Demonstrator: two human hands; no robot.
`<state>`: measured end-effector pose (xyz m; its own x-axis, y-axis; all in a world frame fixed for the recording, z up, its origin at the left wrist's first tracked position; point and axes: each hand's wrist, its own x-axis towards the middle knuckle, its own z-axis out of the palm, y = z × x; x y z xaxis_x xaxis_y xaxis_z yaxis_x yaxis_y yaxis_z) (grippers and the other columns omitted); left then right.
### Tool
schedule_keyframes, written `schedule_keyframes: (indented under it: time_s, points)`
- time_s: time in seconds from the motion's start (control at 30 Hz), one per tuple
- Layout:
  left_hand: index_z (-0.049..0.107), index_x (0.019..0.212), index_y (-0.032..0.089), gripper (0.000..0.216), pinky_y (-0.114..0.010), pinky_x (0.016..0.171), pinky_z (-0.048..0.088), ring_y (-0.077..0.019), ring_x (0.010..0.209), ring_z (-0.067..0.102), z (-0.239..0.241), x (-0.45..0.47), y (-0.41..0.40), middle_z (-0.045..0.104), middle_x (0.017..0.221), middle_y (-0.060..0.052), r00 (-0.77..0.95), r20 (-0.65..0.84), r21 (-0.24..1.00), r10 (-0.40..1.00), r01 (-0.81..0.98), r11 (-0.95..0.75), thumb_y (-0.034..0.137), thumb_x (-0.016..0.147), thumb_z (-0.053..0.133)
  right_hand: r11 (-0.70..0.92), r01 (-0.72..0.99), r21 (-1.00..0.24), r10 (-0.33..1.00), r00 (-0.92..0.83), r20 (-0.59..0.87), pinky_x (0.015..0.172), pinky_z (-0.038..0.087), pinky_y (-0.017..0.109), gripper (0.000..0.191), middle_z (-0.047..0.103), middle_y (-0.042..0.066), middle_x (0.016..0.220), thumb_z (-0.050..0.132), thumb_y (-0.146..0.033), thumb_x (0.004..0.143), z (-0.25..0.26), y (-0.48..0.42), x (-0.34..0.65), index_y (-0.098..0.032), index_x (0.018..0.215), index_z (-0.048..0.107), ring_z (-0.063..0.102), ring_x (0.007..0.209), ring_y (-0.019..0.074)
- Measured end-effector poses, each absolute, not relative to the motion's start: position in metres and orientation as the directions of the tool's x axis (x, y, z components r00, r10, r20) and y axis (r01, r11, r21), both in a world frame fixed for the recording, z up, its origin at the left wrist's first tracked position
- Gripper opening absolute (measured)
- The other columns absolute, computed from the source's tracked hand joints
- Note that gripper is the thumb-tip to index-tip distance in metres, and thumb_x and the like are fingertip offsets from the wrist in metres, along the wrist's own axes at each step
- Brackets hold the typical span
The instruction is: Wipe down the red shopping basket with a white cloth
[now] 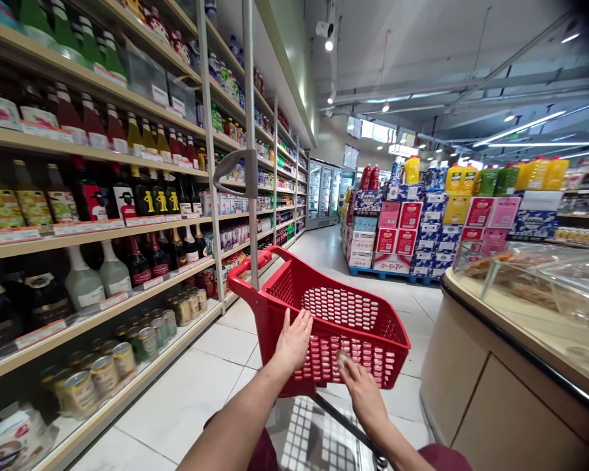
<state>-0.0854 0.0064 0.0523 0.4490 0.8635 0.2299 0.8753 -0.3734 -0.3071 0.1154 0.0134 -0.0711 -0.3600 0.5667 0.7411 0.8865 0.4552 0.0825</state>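
A red plastic shopping cart [324,320] with perforated walls stands on the tiled floor before me, turned sideways. The inside that I can see shows only bare mesh. My left hand [294,340] lies with its fingers stretched out at the near upper rim. Lower down, my right hand [366,389] reaches toward the near mesh wall, fingers extended; a pale spot shows at its fingertips, too blurred to name. Whether it touches the wall is unclear. From the handle end of the cart rises a metal pole [252,222] carrying a grey loop-shaped bracket [238,173].
Shelves [98,229] of bottles and cans run along the left. A curved counter [510,366] with a glass guard and packaged food stands close on the right. Stacked drink cartons [397,235] sit on a blue pallet ahead. Glass-door fridges [324,190] line the far end.
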Motion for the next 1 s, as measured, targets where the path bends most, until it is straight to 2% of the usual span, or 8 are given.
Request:
schedule_keyframes:
  time_s: [0.17,0.33,0.4,0.5,0.63,0.7,0.87,1.0]
  points:
    - [0.024,0.133,0.006,0.065,-0.053,0.105,0.0,-0.0233,0.132,0.009,0.051,-0.066,0.007,0.021,0.142,-0.014,0.444,0.227,-0.293,0.867,0.88,-0.374,0.02,0.072,0.041,0.428,0.904,-0.007,0.532,-0.246,0.81,0.085,0.038,0.035,0.044,0.052,0.009,0.12,0.033,-0.007,0.081,-0.069,0.015,0.131,-0.022,0.118,0.052,0.046,0.107,0.0219]
    - [0.025,0.133,0.007,0.067,-0.053,0.105,0.0,-0.0223,0.132,0.011,0.046,-0.052,0.01,0.023,0.142,-0.014,0.46,0.196,-0.285,0.866,0.872,-0.399,0.02,0.07,0.042,0.46,0.888,0.022,0.608,-0.332,0.722,0.071,0.042,0.029,0.05,0.059,0.005,0.107,0.034,0.001,0.074,-0.075,0.009,0.15,-0.026,0.11,0.057,0.053,0.087,0.017]
    - [0.024,0.133,0.007,0.068,-0.053,0.105,0.0,-0.0227,0.132,0.012,0.045,-0.05,0.011,0.023,0.142,-0.014,0.47,0.194,-0.281,0.861,0.868,-0.41,0.02,0.07,0.042,0.457,0.89,-0.006,0.596,-0.301,0.744,0.075,0.042,0.03,0.049,0.057,0.007,0.109,0.034,-0.002,0.076,-0.08,0.009,0.167,-0.025,0.115,0.054,0.051,0.094,0.0183]
    - [0.024,0.134,0.008,0.066,-0.053,0.104,-0.001,-0.023,0.132,0.012,0.044,-0.046,0.011,0.023,0.142,-0.013,0.475,0.205,-0.268,0.856,0.868,-0.418,0.021,0.071,0.04,0.365,0.928,-0.08,0.584,-0.161,0.795,0.081,0.04,0.036,0.044,0.051,0.01,0.118,0.033,-0.011,0.081,-0.085,0.011,0.198,-0.022,0.12,0.05,0.047,0.104,0.0224]
    - [0.024,0.134,0.008,0.068,-0.052,0.105,-0.001,-0.022,0.132,0.013,0.044,-0.041,0.009,0.023,0.142,-0.013,0.477,0.191,-0.242,0.858,0.87,-0.43,0.02,0.069,0.041,0.355,0.931,-0.078,0.691,-0.206,0.693,0.072,0.042,0.03,0.046,0.057,0.005,0.11,0.03,-0.008,0.078,-0.094,0.006,0.222,-0.027,0.11,0.057,0.053,0.092,0.0187]
    - [0.025,0.133,0.009,0.068,-0.052,0.105,-0.001,-0.0209,0.132,0.014,0.045,-0.042,0.009,0.023,0.142,-0.012,0.487,0.184,-0.23,0.854,0.866,-0.444,0.019,0.068,0.041,0.371,0.925,-0.084,0.69,-0.214,0.692,0.072,0.042,0.029,0.049,0.058,0.004,0.107,0.029,-0.006,0.076,-0.094,0.003,0.227,-0.028,0.109,0.057,0.053,0.092,0.0175]
    - [0.022,0.134,0.007,0.071,-0.053,0.104,0.001,-0.0219,0.133,0.007,0.044,-0.048,0.006,0.017,0.144,-0.013,0.407,0.22,-0.216,0.886,0.906,-0.363,0.017,0.066,0.04,0.251,0.952,-0.175,0.637,-0.026,0.771,0.076,0.04,0.034,0.043,0.055,0.01,0.111,0.028,-0.014,0.081,-0.088,0.004,0.235,-0.021,0.113,0.056,0.051,0.097,0.022]
    - [0.021,0.134,0.006,0.072,-0.053,0.105,0.002,-0.0213,0.133,0.005,0.044,-0.058,0.002,0.015,0.144,-0.013,0.432,0.2,-0.238,0.879,0.892,-0.384,0.017,0.066,0.041,0.342,0.929,-0.139,0.738,-0.174,0.651,0.069,0.042,0.029,0.045,0.059,0.005,0.103,0.027,-0.012,0.079,-0.102,-0.004,0.231,-0.027,0.105,0.06,0.055,0.086,0.0185]
